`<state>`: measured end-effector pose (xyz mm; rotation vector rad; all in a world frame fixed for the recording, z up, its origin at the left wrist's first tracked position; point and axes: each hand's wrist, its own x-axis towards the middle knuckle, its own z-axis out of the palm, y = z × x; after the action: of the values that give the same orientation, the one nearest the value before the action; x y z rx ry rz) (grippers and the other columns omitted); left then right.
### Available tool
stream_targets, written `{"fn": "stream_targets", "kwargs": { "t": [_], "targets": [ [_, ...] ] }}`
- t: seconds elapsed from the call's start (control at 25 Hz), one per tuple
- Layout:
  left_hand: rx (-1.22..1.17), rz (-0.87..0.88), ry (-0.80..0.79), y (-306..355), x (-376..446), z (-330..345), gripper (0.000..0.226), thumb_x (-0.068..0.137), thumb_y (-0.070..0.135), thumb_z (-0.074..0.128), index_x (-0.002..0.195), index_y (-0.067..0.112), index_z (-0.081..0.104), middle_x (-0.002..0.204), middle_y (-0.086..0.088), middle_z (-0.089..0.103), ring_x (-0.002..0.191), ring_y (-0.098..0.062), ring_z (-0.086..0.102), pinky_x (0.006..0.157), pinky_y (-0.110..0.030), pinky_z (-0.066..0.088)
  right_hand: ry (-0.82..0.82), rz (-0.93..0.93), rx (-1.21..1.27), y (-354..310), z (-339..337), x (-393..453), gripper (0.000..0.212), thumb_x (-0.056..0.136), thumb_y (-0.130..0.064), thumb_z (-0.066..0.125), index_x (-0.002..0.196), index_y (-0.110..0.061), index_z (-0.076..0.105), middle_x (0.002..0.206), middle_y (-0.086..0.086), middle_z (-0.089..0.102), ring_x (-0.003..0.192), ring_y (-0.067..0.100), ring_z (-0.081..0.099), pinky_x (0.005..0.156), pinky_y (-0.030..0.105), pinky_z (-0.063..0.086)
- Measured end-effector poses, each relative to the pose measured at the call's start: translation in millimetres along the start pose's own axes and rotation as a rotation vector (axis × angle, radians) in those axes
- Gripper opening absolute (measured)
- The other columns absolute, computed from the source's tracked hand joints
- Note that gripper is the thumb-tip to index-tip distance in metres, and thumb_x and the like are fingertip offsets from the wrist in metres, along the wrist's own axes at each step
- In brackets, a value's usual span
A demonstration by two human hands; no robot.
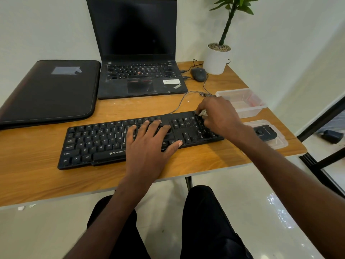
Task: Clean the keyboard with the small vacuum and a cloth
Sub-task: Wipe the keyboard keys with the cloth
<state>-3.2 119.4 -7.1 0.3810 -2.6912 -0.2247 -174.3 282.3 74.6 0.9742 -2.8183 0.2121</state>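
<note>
A black wired keyboard (97,144) lies on the wooden table (37,176) near its front edge. My left hand (149,146) rests flat on the keys right of the middle, fingers spread and straight. My right hand (218,116) is over the number pad at the keyboard's right end. Its fingers pinch a small pale cloth (203,113) against the top right keys. Only a scrap of the cloth shows under the fingers. The small black vacuum (265,133) lies on a clear plastic lid (280,144) right of the keyboard, partly behind my right wrist.
An open black laptop (138,71) stands behind the keyboard, with a black sleeve (48,94) to its left. A mouse (198,74) and a white plant pot (215,60) are at the back right. A clear plastic box (242,101) sits near the right edge.
</note>
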Motion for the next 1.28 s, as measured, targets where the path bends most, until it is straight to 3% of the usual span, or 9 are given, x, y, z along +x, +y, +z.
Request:
{"fn": "stream_targets", "kwargs": {
  "t": [0.24,0.48,0.76,0.96,1.12,1.2,1.28],
  "targets": [
    [-0.017,-0.004,0.005,1,0,-1,0.067,0.099,0.077,0.037,0.145,0.033,0.059,0.155,0.003,0.055,0.15,-0.025,0.044,0.124,-0.054,0.02,0.031,0.048,0.083,-14,5,8,0.033,0.083,-0.008,0.079,0.111,-0.024,0.079,0.116,0.002,0.073,0.107,0.025,0.067,0.087,0.039,0.057],
    [-0.031,0.003,0.004,0,0,-1,0.066,0.099,0.076,0.037,0.145,0.033,0.058,0.156,0.003,0.055,0.15,-0.024,0.044,0.122,-0.051,0.022,0.077,0.234,-0.123,-6,-3,12,0.023,0.092,-0.008,0.07,0.115,-0.007,0.067,0.114,0.017,0.066,0.101,0.036,0.065,0.072,0.038,0.046],
    [-0.035,0.008,0.014,1,0,-1,0.066,0.098,0.075,0.038,0.143,0.033,0.061,0.154,0.002,0.057,0.147,-0.026,0.048,0.122,-0.051,0.019,0.039,0.161,-0.177,-16,-4,-5,0.016,0.091,-0.008,0.073,0.106,-0.007,0.068,0.106,0.015,0.068,0.097,0.034,0.066,0.068,0.037,0.046],
    [-0.023,0.007,0.014,0,1,-2,0.068,0.098,0.077,0.037,0.143,0.033,0.062,0.153,0.001,0.058,0.146,-0.026,0.05,0.123,-0.052,0.017,-0.078,-0.063,0.038,-31,-1,-4,0.029,0.083,-0.012,0.08,0.108,-0.024,0.078,0.112,0.002,0.072,0.106,0.023,0.065,0.088,0.042,0.058],
    [-0.008,0.018,0.008,1,0,-3,0.068,0.098,0.078,0.035,0.144,0.035,0.06,0.154,0.003,0.056,0.147,-0.025,0.048,0.125,-0.055,0.014,-0.163,0.012,0.17,-17,-14,0,0.021,0.084,-0.012,0.078,0.091,-0.031,0.082,0.107,-0.004,0.075,0.107,0.018,0.065,0.085,0.033,0.053],
    [-0.001,0.012,0.006,1,0,-2,0.068,0.098,0.078,0.035,0.144,0.036,0.06,0.155,0.003,0.056,0.146,-0.024,0.049,0.126,-0.056,0.014,-0.126,0.033,0.149,-21,-17,5,0.018,0.086,-0.016,0.078,0.099,-0.029,0.081,0.109,-0.002,0.074,0.11,0.02,0.063,0.08,0.029,0.045],
    [-0.006,-0.002,0.002,1,1,-2,0.067,0.099,0.078,0.035,0.145,0.036,0.06,0.155,0.003,0.055,0.147,-0.024,0.048,0.126,-0.056,0.015,-0.093,0.027,0.101,-35,-15,3,0.024,0.086,-0.021,0.079,0.11,-0.023,0.079,0.113,0.003,0.073,0.108,0.023,0.064,0.081,0.03,0.05]
  ]
}}
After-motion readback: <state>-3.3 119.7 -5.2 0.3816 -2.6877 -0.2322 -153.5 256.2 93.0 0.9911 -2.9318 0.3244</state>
